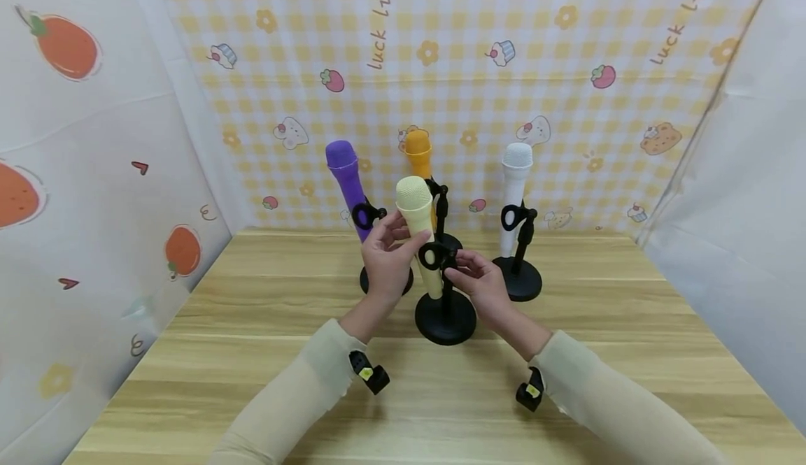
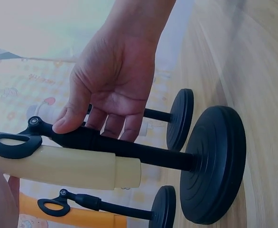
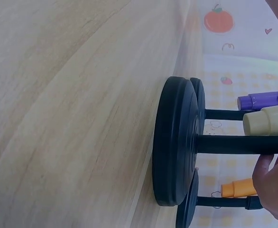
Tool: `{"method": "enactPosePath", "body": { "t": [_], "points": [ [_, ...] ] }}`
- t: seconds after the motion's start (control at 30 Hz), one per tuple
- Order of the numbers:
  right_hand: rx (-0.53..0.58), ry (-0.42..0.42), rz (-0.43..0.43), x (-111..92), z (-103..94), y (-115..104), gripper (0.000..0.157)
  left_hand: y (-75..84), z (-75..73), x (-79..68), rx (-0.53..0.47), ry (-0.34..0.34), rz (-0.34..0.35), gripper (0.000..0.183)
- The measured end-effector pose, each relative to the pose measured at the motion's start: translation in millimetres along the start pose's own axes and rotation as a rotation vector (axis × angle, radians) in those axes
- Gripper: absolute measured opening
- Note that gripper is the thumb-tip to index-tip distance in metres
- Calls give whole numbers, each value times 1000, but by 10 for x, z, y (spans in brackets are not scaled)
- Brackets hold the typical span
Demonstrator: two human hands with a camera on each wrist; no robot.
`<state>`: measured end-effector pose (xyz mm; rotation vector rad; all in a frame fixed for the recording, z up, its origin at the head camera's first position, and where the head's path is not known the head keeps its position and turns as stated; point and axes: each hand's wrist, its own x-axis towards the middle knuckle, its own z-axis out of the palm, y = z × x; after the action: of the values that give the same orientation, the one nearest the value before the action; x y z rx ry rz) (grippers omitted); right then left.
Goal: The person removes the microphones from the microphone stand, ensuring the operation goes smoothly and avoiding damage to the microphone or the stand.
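Observation:
A pale yellow microphone (image 1: 418, 206) leans with its mesh head up, and my left hand (image 1: 388, 255) grips its body between thumb and fingers. Just to the right, my right hand (image 1: 483, 283) pinches the upper post of a black microphone stand (image 1: 446, 322). The left wrist view shows that thumb (image 2: 72, 116) on the post's upper part, the other fingers behind it. The stand's oval clip (image 2: 15, 145) overlaps the microphone body, whose lower end runs alongside the post. In the right wrist view, the round base (image 3: 170, 142) sits on the wooden table (image 3: 82, 104).
Behind stand a purple microphone (image 1: 343, 164), an orange microphone (image 1: 418, 145) and a white microphone (image 1: 516, 164), each at its own black stand. The purple one is close behind my left hand. A patterned cloth (image 1: 441, 38) hangs at the table's back edge.

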<state>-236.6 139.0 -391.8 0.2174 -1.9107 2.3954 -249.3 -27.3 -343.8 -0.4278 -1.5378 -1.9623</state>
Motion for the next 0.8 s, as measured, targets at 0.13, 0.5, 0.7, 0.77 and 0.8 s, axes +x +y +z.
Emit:
{"method": "enactPosePath", "body": {
  "t": [0.13, 0.5, 0.7, 0.77, 0.8],
  "points": [
    [4, -2, -7, 7, 9, 0, 25, 18, -22, 26, -16, -18, -12, 45],
    [-9, 7, -14, 6, 17, 20, 25, 28, -75, 65, -51, -64, -21, 47],
    [-12, 15, -11, 10, 22, 20, 27, 8, -107, 82, -62, -82, 2, 45],
    [-16, 18, -11, 9, 22, 17, 27, 8, -112, 89, -75, -89, 3, 44],
    [-17, 19, -13, 9, 21, 15, 28, 8, -114, 93, -78, -93, 5, 44]
  ]
}}
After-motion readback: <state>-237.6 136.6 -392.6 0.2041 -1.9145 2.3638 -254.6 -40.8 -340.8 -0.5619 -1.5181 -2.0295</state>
